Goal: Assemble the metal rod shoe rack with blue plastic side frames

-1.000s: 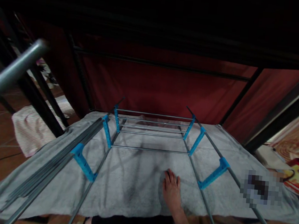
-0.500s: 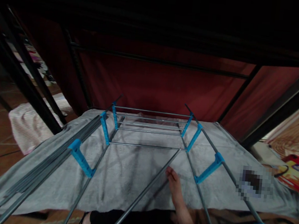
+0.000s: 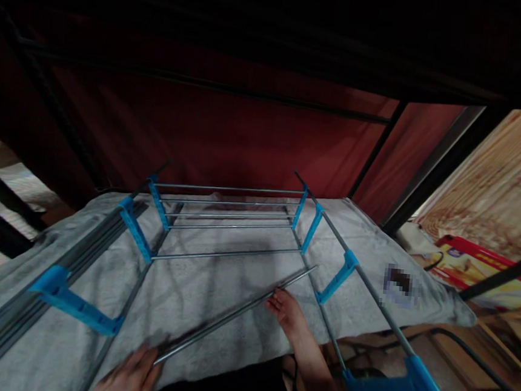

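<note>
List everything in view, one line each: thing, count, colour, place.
loose rod: one, grey metal, slanting across the cloth, held at both ends
rack frame: one, grey rods, lying on the cloth
connectors: several, blue, on the frame's side rails
cloth: one, pale grey, under the frame
fabric panel: one, dark red, behind
box: one, red and yellow, far right
left hand: one, at the rod's near end
right hand: one, on the rod's far part

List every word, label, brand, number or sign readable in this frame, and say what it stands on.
No text can be read.
Red and yellow printed box at the right edge: a printed patch, too blurred to read.
Pixelated patch on the grey cloth: unreadable.
Blue plastic connectors, grey metal rods: no markings visible.
</note>
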The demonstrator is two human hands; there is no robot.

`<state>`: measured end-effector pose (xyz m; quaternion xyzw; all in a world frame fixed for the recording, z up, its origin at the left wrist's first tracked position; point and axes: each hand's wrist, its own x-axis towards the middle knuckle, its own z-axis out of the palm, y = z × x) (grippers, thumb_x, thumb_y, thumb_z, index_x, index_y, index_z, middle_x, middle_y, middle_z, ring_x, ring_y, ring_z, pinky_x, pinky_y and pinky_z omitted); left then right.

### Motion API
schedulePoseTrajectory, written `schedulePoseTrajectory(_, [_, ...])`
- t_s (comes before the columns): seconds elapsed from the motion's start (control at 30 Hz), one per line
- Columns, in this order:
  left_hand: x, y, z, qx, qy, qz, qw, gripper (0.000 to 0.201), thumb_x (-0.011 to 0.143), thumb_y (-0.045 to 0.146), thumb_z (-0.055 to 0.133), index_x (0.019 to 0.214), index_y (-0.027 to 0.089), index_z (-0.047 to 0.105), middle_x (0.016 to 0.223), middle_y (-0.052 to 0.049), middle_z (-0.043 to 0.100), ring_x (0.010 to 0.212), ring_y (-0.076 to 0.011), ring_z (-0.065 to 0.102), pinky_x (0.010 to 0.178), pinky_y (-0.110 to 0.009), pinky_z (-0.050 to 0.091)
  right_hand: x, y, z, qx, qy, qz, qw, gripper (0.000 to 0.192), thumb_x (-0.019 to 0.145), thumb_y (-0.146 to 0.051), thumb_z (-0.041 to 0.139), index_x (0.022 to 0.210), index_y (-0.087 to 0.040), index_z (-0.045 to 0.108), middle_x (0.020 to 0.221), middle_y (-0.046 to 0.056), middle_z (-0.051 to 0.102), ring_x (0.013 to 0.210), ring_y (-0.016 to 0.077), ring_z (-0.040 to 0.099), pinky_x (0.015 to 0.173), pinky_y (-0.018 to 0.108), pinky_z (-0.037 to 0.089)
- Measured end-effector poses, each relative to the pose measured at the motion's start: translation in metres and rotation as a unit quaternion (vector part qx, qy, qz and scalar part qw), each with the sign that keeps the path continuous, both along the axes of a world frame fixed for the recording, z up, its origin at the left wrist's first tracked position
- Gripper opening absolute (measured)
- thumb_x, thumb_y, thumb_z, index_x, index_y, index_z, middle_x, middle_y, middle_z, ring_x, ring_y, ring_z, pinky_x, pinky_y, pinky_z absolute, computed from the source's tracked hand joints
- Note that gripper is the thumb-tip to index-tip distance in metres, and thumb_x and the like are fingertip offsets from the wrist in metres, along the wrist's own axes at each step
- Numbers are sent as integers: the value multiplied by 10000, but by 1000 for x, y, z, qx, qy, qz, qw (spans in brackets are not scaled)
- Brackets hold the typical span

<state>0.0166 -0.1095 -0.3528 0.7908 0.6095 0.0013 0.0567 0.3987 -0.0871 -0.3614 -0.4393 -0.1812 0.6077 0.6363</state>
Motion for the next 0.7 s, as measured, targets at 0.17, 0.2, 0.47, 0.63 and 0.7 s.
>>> schedulePoseTrajectory(0.17, [29, 31, 27, 28, 32, 3, 999, 401, 927, 236, 336, 1086, 199, 702, 1122, -93, 672, 956, -238, 647, 914, -376, 475, -1, 18, -3, -29, 34, -6, 999, 180, 665, -277, 744, 797, -189, 659, 779, 14, 696, 785, 196, 656, 908, 421, 515])
schedulePoseTrajectory(0.2, [36, 38, 33, 37, 29, -2, 999, 406, 931, 207, 323, 1086, 193, 698, 1109, -96, 667, 947, -233, 639, 905, -369, 467, 0, 22, -6, -37, 33, -7, 999, 170, 669, -281, 737, 783, -188, 651, 766, 17, 694, 788, 200, 660, 918, 425, 512])
schedulePoseTrajectory(0.47, [57, 100, 56, 90, -25, -26, 995, 431, 890, 52, 324, 1130, 154, 667, 1107, -117, 634, 1019, -230, 566, 987, -377, 378, 9, 37, -25, -66, -54, 61, 994, 234, 723, -389, 673, 846, -190, 659, 958, 103, 736, 969, 271, 688, 972, 476, 499])
schedulePoseTrajectory(0.63, [44, 119, 39, 70, -58, -6, 996, 461, 880, 21, 315, 1150, 151, 665, 1159, -111, 621, 1091, -215, 538, 1065, -366, 320, 9, 30, -28, -69, -104, 102, 987, 323, 716, -422, 669, 947, -197, 685, 1051, 119, 731, 1046, 305, 675, 974, 474, 503])
schedulePoseTrajectory(0.7, [40, 122, 29, 58, -71, -7, 996, 453, 890, 39, 322, 1151, 168, 669, 1153, -100, 626, 1104, -212, 538, 1082, -364, 310, 9, 26, -26, -82, -105, 114, 984, 346, 703, -442, 681, 954, -205, 696, 1063, 120, 730, 1056, 311, 672, 962, 459, 510])
